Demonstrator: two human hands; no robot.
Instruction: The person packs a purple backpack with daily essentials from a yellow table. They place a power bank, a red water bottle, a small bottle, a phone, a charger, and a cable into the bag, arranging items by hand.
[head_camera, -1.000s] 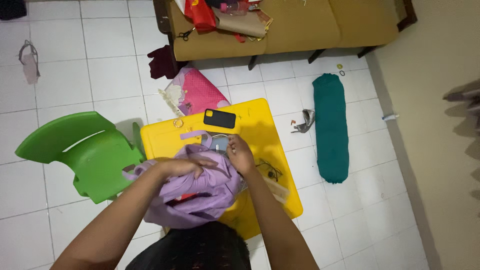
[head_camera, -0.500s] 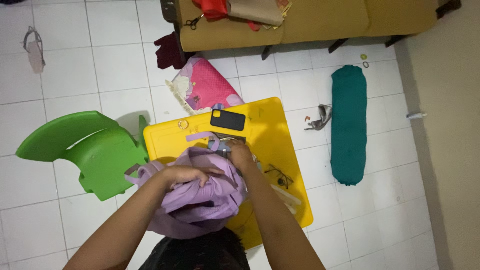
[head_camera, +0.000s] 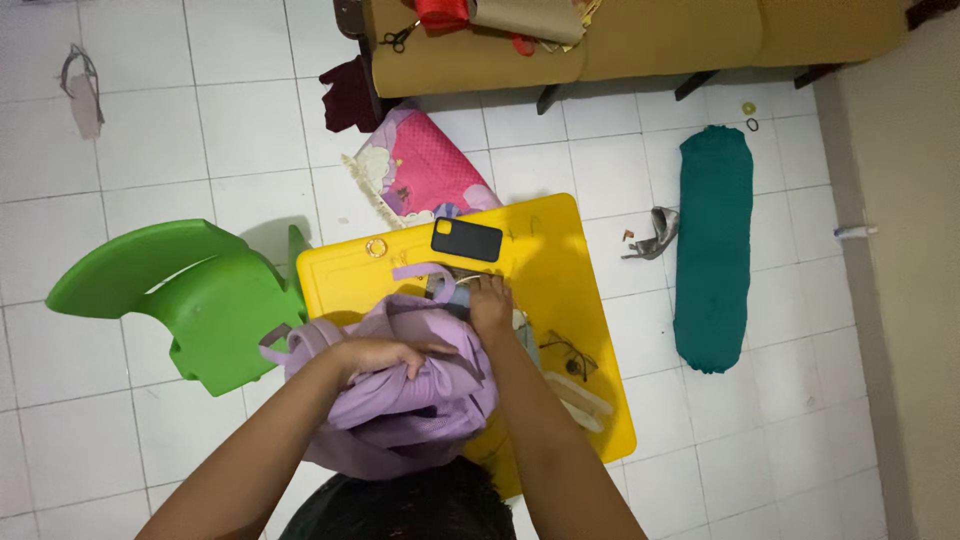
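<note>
Lilac cloth (head_camera: 400, 400) is lying bunched on the near part of a yellow bench (head_camera: 560, 270), spilling over its near edge toward the person; the left hand (head_camera: 385, 355) is clenching a fold of it at the top of the heap, while the right hand (head_camera: 490, 300) is pinching the cloth's far edge beside a loose lilac strap (head_camera: 420, 270); both hands are grasping cloth, neither is released. Judging by the grips, the step in hand is gathering or straightening the cloth, and any further handling is calling for a firm hold on both edges so the heap is not sliding off the bench. Beyond the hands a black phone (head_camera: 466, 240) is lying flat on the bench; glasses (head_camera: 570, 355) are resting to the right of the cloth; a green chair (head_camera: 190, 300) is standing just left of the bench; a teal bolster (head_camera: 713, 245) is lying on the tiled floor (head_camera: 150, 130) well to the right.
</note>
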